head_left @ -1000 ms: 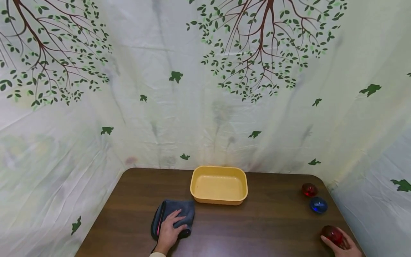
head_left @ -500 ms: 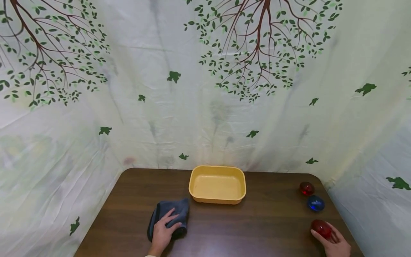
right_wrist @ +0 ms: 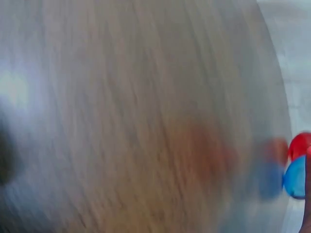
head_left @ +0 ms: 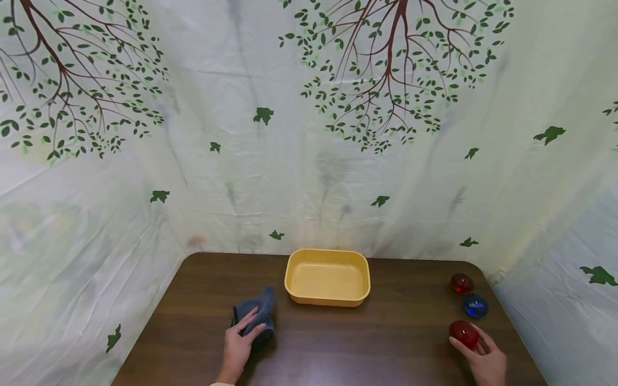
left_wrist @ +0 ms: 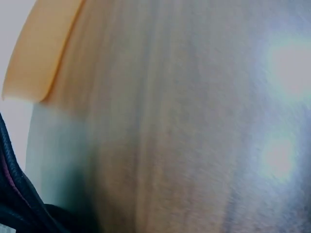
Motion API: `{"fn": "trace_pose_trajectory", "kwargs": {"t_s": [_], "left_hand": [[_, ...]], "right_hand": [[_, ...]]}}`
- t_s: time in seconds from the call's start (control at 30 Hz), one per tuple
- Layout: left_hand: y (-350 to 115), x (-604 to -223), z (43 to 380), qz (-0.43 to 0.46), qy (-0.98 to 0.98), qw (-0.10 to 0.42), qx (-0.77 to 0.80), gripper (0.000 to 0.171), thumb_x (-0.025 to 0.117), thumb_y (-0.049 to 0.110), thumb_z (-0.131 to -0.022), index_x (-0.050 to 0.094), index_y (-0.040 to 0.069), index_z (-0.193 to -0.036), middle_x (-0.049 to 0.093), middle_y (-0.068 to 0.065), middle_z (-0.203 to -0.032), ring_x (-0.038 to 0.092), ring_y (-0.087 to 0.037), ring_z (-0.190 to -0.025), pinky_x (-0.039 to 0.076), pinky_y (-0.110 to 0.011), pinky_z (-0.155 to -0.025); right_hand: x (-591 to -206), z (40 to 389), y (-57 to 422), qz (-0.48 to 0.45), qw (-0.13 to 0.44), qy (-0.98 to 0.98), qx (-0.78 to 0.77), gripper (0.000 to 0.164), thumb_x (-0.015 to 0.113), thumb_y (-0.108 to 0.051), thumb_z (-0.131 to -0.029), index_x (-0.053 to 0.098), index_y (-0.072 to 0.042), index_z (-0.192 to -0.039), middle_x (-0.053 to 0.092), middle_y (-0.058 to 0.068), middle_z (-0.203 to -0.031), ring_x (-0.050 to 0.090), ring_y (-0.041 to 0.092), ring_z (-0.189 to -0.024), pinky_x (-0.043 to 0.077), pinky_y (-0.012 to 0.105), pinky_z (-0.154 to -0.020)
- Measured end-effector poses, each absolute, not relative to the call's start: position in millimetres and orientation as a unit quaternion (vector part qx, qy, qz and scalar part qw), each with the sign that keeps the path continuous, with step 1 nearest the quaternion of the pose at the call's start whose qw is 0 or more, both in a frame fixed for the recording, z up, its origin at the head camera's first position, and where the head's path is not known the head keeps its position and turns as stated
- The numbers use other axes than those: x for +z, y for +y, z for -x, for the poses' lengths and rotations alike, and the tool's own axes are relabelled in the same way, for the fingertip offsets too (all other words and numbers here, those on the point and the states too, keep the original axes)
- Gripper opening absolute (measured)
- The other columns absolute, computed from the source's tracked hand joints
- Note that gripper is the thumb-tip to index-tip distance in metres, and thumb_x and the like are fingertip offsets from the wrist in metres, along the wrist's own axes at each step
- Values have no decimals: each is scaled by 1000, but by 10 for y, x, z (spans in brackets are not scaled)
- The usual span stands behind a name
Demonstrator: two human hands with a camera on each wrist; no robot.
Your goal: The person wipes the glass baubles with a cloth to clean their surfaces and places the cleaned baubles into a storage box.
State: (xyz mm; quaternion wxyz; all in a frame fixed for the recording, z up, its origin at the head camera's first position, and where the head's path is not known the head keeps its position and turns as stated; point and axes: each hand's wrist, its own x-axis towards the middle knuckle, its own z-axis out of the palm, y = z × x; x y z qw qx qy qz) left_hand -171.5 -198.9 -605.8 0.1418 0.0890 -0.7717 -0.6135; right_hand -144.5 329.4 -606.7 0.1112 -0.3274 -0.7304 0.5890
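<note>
Worktop (left_wrist: 170, 121) filled most of the left wrist view, soft focus, grain running roughly top to bottom. Two white glare spots (left_wrist: 294, 68) at right, one above the other. Orange-yellow container (left_wrist: 41, 48) cut off at upper left. Dark fabric (left_wrist: 22, 196) with thin purplish line poked in lower left, dark patch (left_wrist: 80, 199) beside it.

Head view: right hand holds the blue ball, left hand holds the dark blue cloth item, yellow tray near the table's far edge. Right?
No: the right hand holds a red ball. The head view shows the blue ball on the table, beside another red ball. The rest stands: left hand holding the dark blue cloth item, yellow tray near the far edge.
</note>
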Motion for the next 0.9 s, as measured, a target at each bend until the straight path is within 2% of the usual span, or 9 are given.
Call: {"fn": "trace_pose_trajectory", "kwargs": {"t_s": [0.07,0.13,0.2,0.33,0.47,0.57,0.7,0.8,0.9], "left_hand": [[-1989,-6015,1720,-103,-746,138,-643,38,80,12,-78,70,-2,-112,63,-11,-125,50,-18,-126,39,-5,-90],[-1993,-5978,1728,-116,-730,141,-659,42,79,13,-79,68,-3,-116,63,-10,-126,46,-21,-129,39,-5,-90],[-1994,-5939,1738,-124,-714,144,-674,46,79,13,-80,65,-3,-120,64,-7,-125,44,-23,-131,40,-6,-90],[-1995,-5869,1761,-138,-687,153,-697,48,78,11,-80,62,-4,-123,67,1,-119,51,-8,-122,42,-8,-90],[-1973,-5799,1777,-154,-660,161,-718,48,78,8,-80,60,-7,-123,66,-3,-117,59,4,-101,48,-12,-85],[-1940,-5748,1785,-163,-641,166,-731,47,77,6,-81,60,-9,-122,67,-5,-113,62,2,-92,51,-15,-80],[-1893,-5685,1795,-162,-612,167,-756,40,75,3,-82,62,-11,-118,71,5,-96,66,-4,-85,54,-19,-74],[-1860,-5636,1806,-152,-596,165,-771,29,74,1,-83,70,-4,-111,71,9,-88,67,-6,-81,55,-20,-71],[-1825,-5586,1820,-149,-588,165,-778,19,73,0,-84,76,5,-102,71,9,-85,67,-5,-78,55,-19,-70]], "right_hand": [[-6054,1455,3249,315,123,-741,580,83,89,-37,-66,53,-5,-133,48,15,-135,56,3,-95,40,1,-59],[-6041,1463,3209,296,133,-748,579,77,89,-31,-67,56,-4,-131,50,9,-127,52,-12,-82,42,2,-62],[-6022,1480,3173,281,136,-747,587,74,89,-26,-68,56,-3,-130,50,5,-121,49,-19,-76,44,3,-63],[-5964,1503,3104,258,122,-772,569,74,86,-30,-72,54,-3,-133,50,10,-127,45,-19,-78,43,3,-64],[-5902,1547,3017,237,104,-785,563,75,85,-32,-74,52,-5,-135,47,15,-134,43,-19,-80,43,2,-66],[-5862,1597,2930,212,110,-781,578,71,85,-25,-74,53,-3,-134,49,15,-130,47,-18,-81,45,3,-68],[-5833,1671,2796,181,128,-786,577,65,86,-18,-73,57,-2,-129,53,2,-117,51,-14,-84,46,4,-71],[-5828,1733,2698,157,135,-783,587,63,86,-14,-72,59,-1,-127,53,-6,-110,54,-11,-86,48,6,-73],[-5792,1788,2600,145,121,-780,597,64,86,-15,-72,59,-1,-128,55,-1,-114,54,-11,-88,47,6,-74]]}}
